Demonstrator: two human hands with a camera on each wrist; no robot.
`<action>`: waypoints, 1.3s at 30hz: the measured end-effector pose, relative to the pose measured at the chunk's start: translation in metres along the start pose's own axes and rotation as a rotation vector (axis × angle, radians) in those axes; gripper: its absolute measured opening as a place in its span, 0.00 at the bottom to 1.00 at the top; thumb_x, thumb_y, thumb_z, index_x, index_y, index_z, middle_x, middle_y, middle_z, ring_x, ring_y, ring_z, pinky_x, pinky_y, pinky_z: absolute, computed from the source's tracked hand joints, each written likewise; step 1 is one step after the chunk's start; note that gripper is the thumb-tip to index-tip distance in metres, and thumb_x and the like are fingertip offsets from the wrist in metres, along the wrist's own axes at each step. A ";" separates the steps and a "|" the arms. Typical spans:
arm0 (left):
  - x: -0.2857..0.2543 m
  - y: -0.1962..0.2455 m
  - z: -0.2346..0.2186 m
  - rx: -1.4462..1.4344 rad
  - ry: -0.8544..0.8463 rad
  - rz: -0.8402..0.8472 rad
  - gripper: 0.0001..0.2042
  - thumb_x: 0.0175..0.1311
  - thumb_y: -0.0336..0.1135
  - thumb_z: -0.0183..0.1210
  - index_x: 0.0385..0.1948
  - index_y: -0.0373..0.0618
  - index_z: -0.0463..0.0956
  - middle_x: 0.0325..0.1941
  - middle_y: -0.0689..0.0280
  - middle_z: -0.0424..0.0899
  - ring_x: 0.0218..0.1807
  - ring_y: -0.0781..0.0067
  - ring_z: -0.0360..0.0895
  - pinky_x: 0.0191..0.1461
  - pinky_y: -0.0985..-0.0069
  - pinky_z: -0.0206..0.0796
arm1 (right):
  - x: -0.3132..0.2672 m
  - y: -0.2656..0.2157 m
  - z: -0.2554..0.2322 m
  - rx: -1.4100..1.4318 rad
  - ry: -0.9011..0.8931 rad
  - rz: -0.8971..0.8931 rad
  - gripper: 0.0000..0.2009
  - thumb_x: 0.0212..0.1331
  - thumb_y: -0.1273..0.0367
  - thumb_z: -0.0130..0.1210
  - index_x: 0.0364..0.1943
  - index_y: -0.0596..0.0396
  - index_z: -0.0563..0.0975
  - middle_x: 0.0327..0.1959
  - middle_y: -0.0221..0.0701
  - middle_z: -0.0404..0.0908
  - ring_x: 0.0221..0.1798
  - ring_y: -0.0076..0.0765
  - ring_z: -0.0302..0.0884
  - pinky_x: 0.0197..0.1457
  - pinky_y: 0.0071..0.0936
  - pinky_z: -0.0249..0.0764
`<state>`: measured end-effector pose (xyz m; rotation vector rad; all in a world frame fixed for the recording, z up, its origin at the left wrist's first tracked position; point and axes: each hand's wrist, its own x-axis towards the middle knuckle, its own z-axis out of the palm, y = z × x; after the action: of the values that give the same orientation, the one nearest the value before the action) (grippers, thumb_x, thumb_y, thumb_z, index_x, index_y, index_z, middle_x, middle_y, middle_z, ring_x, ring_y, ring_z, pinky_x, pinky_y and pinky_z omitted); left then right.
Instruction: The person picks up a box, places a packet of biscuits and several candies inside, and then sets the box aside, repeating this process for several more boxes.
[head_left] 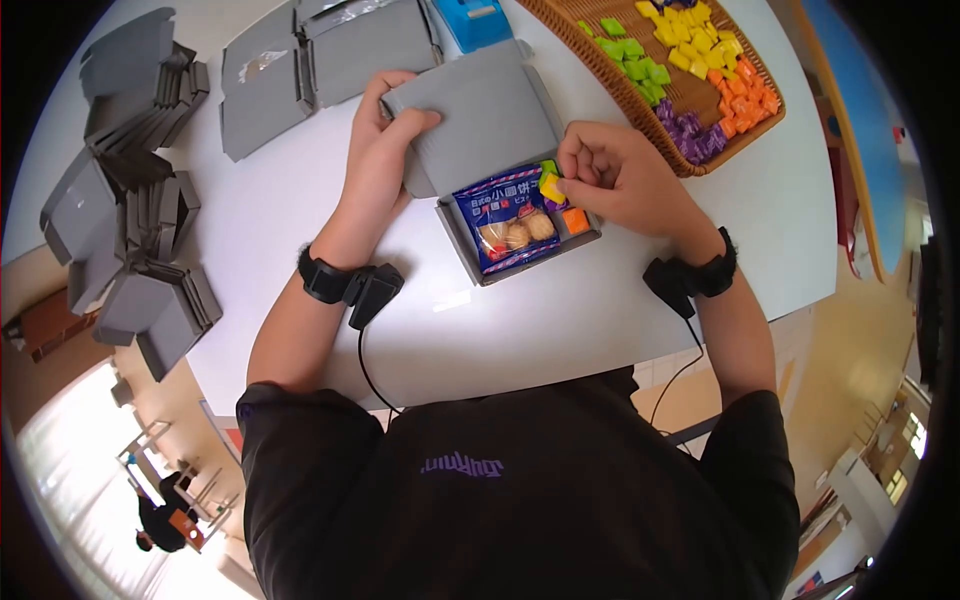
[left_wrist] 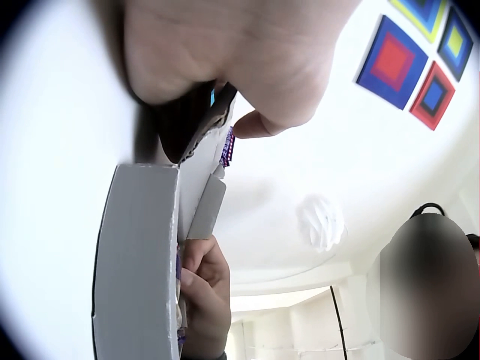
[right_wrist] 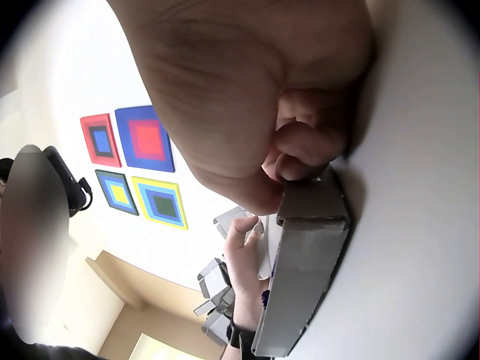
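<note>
The left hand point(head_left: 372, 155) grips a gray lid point(head_left: 485, 125), best held clear, while the right hand point(head_left: 628, 186) pinches a yellow candy point(head_left: 551, 189), best settled flat beside the biscuit packet point(head_left: 500, 212).

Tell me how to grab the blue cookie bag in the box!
I'd come from above and pinch the blue cookie bag by its flat, striped near edge: the box walls stand close beside it, and cookies bulge its middle.

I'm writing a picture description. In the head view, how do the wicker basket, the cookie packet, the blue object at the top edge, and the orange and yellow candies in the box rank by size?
1. Wicker basket
2. Cookie packet
3. Blue object, cut off
Orange candy and yellow candy: smallest, too alike to rank
</note>
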<state>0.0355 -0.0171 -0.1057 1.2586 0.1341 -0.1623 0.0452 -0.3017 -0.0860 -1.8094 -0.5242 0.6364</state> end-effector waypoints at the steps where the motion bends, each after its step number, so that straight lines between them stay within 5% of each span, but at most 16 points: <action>1: 0.001 -0.002 -0.003 0.013 -0.022 0.002 0.17 0.66 0.28 0.57 0.57 0.45 0.70 0.52 0.61 0.80 0.52 0.71 0.81 0.53 0.73 0.79 | 0.000 0.000 0.000 -0.012 0.000 -0.005 0.08 0.62 0.76 0.65 0.34 0.54 0.75 0.23 0.17 0.67 0.26 0.10 0.64 0.29 0.14 0.60; 15: 0.007 -0.010 -0.005 -0.016 -0.046 0.042 0.19 0.67 0.26 0.61 0.58 0.44 0.69 0.49 0.59 0.80 0.46 0.71 0.82 0.44 0.72 0.79 | -0.002 -0.002 0.004 0.005 0.033 0.067 0.09 0.63 0.74 0.67 0.35 0.52 0.75 0.27 0.15 0.72 0.30 0.08 0.68 0.32 0.12 0.62; 39: 0.003 -0.002 0.003 -0.027 0.012 -0.004 0.19 0.67 0.28 0.60 0.59 0.47 0.70 0.50 0.61 0.81 0.50 0.70 0.83 0.47 0.72 0.80 | 0.000 -0.003 -0.002 -0.062 -0.017 0.019 0.09 0.64 0.71 0.69 0.35 0.53 0.77 0.28 0.16 0.77 0.30 0.09 0.72 0.34 0.13 0.67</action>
<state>0.0383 -0.0208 -0.1073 1.2323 0.1494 -0.1560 0.0461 -0.3025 -0.0829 -1.8708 -0.5446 0.6555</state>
